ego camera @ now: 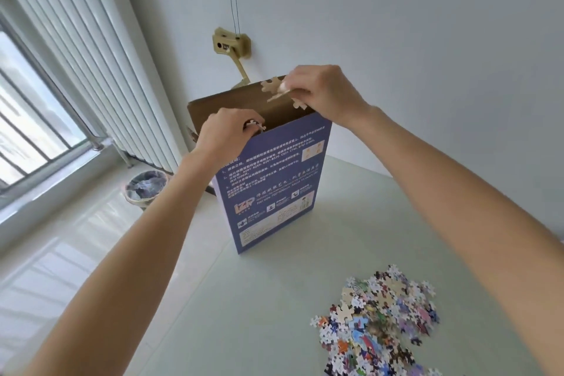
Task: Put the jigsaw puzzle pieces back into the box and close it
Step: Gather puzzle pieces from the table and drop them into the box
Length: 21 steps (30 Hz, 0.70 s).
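Evidently, both hands hover over the upright box's [274, 180] open top, right hand [323, 94] pinching several puzzle pieces [276, 90] and left hand [225, 131] curled around more, presumably to drop them inside.

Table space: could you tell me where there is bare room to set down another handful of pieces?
The table is bare between the upright box and the puzzle pile, and along its left edge. The near right corner is crowded with loose pieces. Both hands, left and right, occupy the box mouth.
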### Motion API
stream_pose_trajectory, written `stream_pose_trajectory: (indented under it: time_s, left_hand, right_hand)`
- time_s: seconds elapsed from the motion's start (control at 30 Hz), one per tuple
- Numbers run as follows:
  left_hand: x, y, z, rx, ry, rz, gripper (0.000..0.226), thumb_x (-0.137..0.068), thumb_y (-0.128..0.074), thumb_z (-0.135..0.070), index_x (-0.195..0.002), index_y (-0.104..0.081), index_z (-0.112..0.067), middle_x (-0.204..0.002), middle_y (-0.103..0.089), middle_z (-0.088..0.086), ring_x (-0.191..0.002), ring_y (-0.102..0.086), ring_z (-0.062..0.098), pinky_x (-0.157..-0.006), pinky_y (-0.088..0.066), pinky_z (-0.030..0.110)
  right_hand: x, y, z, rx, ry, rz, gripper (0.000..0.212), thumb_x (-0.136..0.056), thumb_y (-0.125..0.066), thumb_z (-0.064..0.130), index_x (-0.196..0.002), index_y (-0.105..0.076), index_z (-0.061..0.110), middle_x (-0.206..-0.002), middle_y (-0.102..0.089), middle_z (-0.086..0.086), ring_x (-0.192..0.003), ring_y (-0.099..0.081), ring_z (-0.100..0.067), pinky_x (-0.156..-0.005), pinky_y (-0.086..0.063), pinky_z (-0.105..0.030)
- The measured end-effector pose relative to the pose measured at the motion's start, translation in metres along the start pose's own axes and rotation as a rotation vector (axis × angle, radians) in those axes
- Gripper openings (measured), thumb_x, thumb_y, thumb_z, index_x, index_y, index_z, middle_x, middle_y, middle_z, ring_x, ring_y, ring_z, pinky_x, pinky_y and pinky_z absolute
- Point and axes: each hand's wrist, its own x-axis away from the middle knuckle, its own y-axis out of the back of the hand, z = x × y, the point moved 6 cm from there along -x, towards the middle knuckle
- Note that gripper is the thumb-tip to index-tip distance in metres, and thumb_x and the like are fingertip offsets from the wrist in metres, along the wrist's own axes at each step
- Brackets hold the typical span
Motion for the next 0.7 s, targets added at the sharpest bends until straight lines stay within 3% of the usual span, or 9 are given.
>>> stream_pose_trajectory:
  time_s: [0.1, 0.2, 0.27, 0.37, 0.5, 0.6, 0.7]
  left_hand:
    - [-0.002, -0.001, 0.003, -0.033, 0.027, 0.014, 0.023, -0.095, -0.047, -0.027, -0.109, -0.065, -0.029, -0.107, -0.068, -0.001, -0.088, -0.062, 0.023, -0.071, -0.049, 0.032]
    - [0.001, -0.002, 0.005, -0.017, 0.029, 0.017, 0.024, -0.095, -0.046, -0.036, -0.110, -0.063, -0.032, -0.100, -0.069, -0.003, -0.079, -0.061, 0.018, -0.066, -0.050, 0.030]
    - [0.004, -0.003, 0.004, -0.005, 0.018, 0.033, 0.024, -0.093, -0.049, -0.042, -0.110, -0.063, -0.032, -0.096, -0.069, -0.005, -0.076, -0.061, 0.016, -0.063, -0.051, 0.029]
    - [0.012, -0.004, -0.003, -0.048, -0.043, 0.007, 0.025, -0.089, -0.058, -0.037, -0.112, -0.063, -0.029, -0.102, -0.069, -0.004, -0.086, -0.064, 0.021, -0.069, -0.052, 0.031]
    - [0.021, -0.006, -0.009, -0.042, -0.097, -0.086, 0.020, -0.090, -0.059, -0.027, -0.109, -0.066, -0.024, -0.102, -0.068, -0.003, -0.087, -0.064, 0.021, -0.070, -0.055, 0.037]
    - [0.024, -0.006, -0.013, -0.026, -0.147, -0.115, 0.019, -0.091, -0.058, -0.024, -0.107, -0.067, -0.022, -0.100, -0.068, -0.003, -0.084, -0.064, 0.019, -0.066, -0.053, 0.031]
    - [0.028, -0.005, -0.022, -0.026, -0.241, -0.130, 0.016, -0.090, -0.059, -0.023, -0.103, -0.069, -0.025, -0.097, -0.068, -0.008, -0.079, -0.064, 0.015, -0.060, -0.046, 0.024]
  right_hand:
    - [-0.006, -0.023, 0.006, 0.280, 0.309, 0.084, 0.020, -0.074, -0.069, -0.002, -0.090, -0.070, 0.011, -0.092, -0.070, -0.005, -0.073, -0.065, -0.024, -0.056, -0.053, -0.028]
    - [-0.004, -0.037, 0.005, 0.287, 0.369, 0.185, 0.019, -0.076, -0.068, 0.000, -0.090, -0.070, 0.012, -0.093, -0.069, -0.004, -0.072, -0.064, -0.023, -0.054, -0.045, -0.023]
    - [-0.005, -0.040, 0.002, 0.190, 0.311, 0.247, 0.012, -0.083, -0.062, 0.007, -0.090, -0.071, 0.012, -0.093, -0.069, -0.003, -0.072, -0.065, -0.023, -0.056, -0.045, -0.023]
    - [-0.005, -0.043, -0.008, 0.053, 0.117, 0.328, 0.016, -0.088, -0.057, 0.018, -0.092, -0.072, 0.014, -0.096, -0.069, 0.001, -0.078, -0.065, -0.021, -0.064, -0.049, -0.029]
    - [0.003, -0.046, -0.020, -0.115, -0.098, 0.372, 0.017, -0.083, -0.063, 0.008, -0.094, -0.073, 0.015, -0.098, -0.067, 0.001, -0.084, -0.062, -0.015, -0.074, -0.049, -0.030]
    - [0.011, -0.042, -0.027, -0.202, -0.214, 0.375, 0.013, -0.081, -0.068, 0.012, -0.092, -0.073, 0.016, -0.095, -0.066, 0.004, -0.082, -0.061, -0.011, -0.074, -0.049, -0.025]
    - [0.021, -0.031, -0.030, -0.202, -0.265, 0.384, 0.015, -0.078, -0.072, 0.014, -0.094, -0.073, 0.016, -0.095, -0.068, 0.004, -0.083, -0.062, -0.008, -0.080, -0.050, -0.028]
